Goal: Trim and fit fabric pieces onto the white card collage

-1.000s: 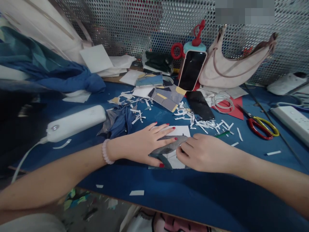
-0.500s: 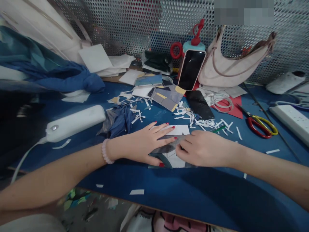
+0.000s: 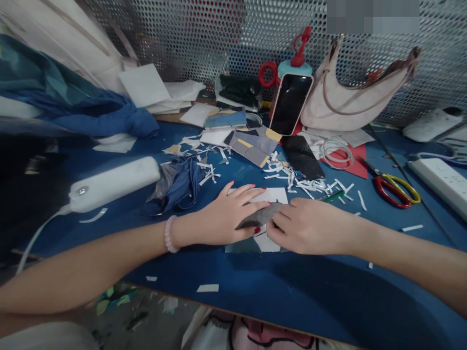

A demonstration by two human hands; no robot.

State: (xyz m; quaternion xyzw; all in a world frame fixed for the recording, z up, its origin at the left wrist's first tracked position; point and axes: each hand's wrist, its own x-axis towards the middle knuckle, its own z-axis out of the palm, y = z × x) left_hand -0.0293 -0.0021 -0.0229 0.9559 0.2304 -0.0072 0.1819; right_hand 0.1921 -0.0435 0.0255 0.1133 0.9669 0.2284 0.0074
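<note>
My left hand [image 3: 229,214] lies over a white card [image 3: 275,195] with its fingers stretched out. A grey piece of fabric [image 3: 260,217] rises between its thumb and index finger. My right hand [image 3: 306,223] is closed, with the thumb and fingertips pinching the right end of the grey fabric; the fingertips are partly hidden. Below the hands, a dark green-grey patch [image 3: 242,245] covers the card's lower left corner, beside a pale bare area.
White paper strips [image 3: 310,187] lie scattered behind the hands. Scissors [image 3: 396,190] and a power strip [image 3: 443,180] are at the right. A white corded device [image 3: 115,184] and crumpled blue fabric [image 3: 182,182] sit at the left. A phone [image 3: 292,104] stands upright behind.
My left thumb has drawn in toward the index finger. The grey fabric, flat before, now lifts and curves up between the hands. My right hand has barely moved.
</note>
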